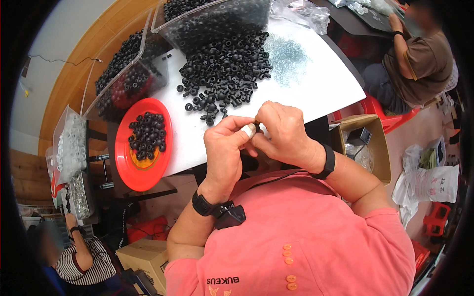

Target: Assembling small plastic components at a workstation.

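Pink shirt nearest camera. Small dark part held in front of it, over the table's near edge; only a bit shows between the fingertips, so can't tell which way it points or its long axis.

White table: heap of loose black parts mid-table, spilling toward near edge; clear bin of similar parts behind, at far edge. Red plate with black pieces at left edge. Open cardboard box off right edge. Person in brown top beyond right edge; person in striped top off to the left.

Left hand: thumb, white-wrapped, and fingertips pinched on part. Right hand: fingers curled, thumb and forefinger pinching same part.
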Demonstrator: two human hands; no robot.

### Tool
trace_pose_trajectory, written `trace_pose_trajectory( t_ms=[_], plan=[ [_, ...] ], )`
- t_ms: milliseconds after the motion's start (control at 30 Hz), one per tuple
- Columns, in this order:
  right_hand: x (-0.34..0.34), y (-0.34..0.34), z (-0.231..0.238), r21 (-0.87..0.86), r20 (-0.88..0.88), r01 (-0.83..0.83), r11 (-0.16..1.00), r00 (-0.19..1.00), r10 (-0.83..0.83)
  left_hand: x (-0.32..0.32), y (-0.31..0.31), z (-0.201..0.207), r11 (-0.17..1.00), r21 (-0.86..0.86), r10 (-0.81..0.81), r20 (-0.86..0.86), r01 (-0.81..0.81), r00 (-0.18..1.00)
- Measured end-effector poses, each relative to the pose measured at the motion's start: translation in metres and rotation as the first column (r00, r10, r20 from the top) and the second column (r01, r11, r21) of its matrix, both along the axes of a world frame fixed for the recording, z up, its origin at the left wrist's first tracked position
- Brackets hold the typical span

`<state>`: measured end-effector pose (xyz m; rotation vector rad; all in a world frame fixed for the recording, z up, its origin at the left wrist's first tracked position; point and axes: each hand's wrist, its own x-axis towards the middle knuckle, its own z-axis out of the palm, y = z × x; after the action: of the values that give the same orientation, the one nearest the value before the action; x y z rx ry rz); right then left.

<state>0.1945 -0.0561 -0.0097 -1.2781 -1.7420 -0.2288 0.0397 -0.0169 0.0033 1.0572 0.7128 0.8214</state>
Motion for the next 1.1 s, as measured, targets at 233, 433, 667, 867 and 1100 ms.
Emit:
trace_pose_trajectory(
  t_ms=[233, 433, 667, 867, 1100],
  plan=[
    [0.017, -0.003, 0.012, -0.054, 0.112, -0.108, 0.993, 0.987, 0.113, -0.006, 0.009, 0.008, 0.980, 0.067, -0.175, -0.166, 0.188, 0.971],
    [0.013, -0.002, 0.010, -0.120, 0.096, -0.173, 0.978, 0.978, 0.184, -0.009, 0.014, 0.004, 0.967, 0.081, -0.227, -0.160, 0.242, 0.961],
    [0.017, -0.002, 0.010, -0.058, 0.093, -0.175, 0.983, 0.979, 0.180, -0.005, 0.011, 0.016, 0.964, 0.071, -0.236, -0.211, 0.256, 0.949],
    [-0.018, -0.002, -0.011, 0.097, -0.108, -0.006, 0.995, 0.994, 0.017, -0.010, 0.013, 0.008, 0.983, 0.032, -0.176, -0.125, 0.181, 0.976],
    [0.005, -0.002, -0.002, -0.047, -0.166, -0.122, 0.991, 0.980, 0.112, -0.017, 0.001, 0.019, 0.979, 0.023, -0.198, -0.140, 0.203, 0.970]
  ],
)
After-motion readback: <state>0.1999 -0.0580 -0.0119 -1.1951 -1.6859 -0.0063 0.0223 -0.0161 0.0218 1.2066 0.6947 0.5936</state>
